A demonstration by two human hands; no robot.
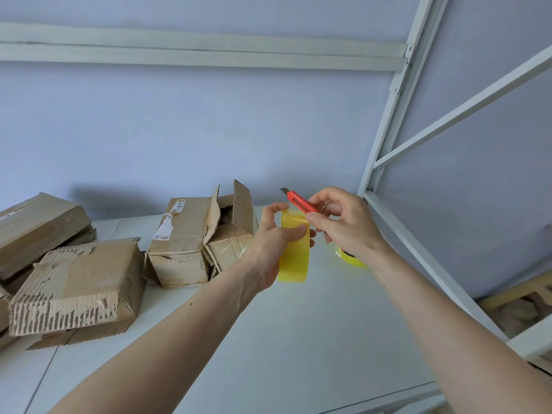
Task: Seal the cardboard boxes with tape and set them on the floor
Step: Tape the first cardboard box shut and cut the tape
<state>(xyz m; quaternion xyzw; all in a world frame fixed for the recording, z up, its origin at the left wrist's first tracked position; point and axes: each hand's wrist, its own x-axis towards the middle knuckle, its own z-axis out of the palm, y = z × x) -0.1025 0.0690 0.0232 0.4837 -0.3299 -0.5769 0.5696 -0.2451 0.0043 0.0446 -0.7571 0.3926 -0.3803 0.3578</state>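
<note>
Head view: left grip (270, 249) pinching translucent yellow tape strip (294, 252), right grip (343, 224) clutching red plastic box cutter (301, 202) above white counter (298, 339).

The tape roll (355, 259) near the right edge of the table (298, 339) is mostly hidden behind the right hand (343, 222). The boxes (38, 225) at the table's left edge run out of the picture. The labels (163, 233) on the middle box (179, 243) are too small to read. Past the table's right edge, something pale, perhaps wood (519, 297), is blurred.
</note>
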